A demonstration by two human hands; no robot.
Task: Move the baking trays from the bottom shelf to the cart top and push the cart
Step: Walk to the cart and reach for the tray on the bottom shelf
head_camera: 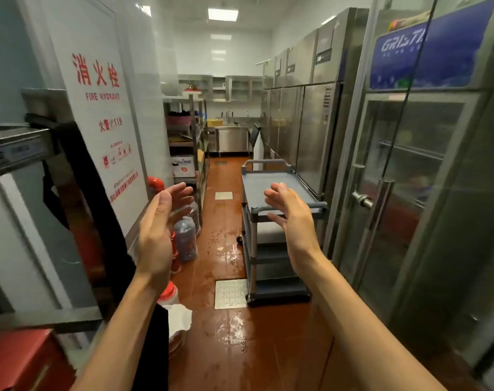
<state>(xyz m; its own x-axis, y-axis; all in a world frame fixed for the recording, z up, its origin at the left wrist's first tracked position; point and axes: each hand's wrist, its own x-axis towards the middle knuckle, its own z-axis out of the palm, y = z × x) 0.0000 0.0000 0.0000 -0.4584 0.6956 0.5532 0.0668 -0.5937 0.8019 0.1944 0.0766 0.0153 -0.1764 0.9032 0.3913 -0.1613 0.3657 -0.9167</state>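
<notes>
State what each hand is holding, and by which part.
Nothing is held. The left hand and right hand are both open with fingers spread, raised in the air short of the grey cart.

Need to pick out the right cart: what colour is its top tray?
Grey-blue, the cart top shows best in the head view.

The cart [279, 190] is a grey, three-tier utility trolley standing upright on the wet red-brown floor, close beside the steel fridges on the right of the aisle. Its top [264, 183] is a flat, shallow-rimmed surface with nothing on it, and a loop handle rises at the far end. The lower shelves are shadowed, so trays cannot be made out there.
</notes>
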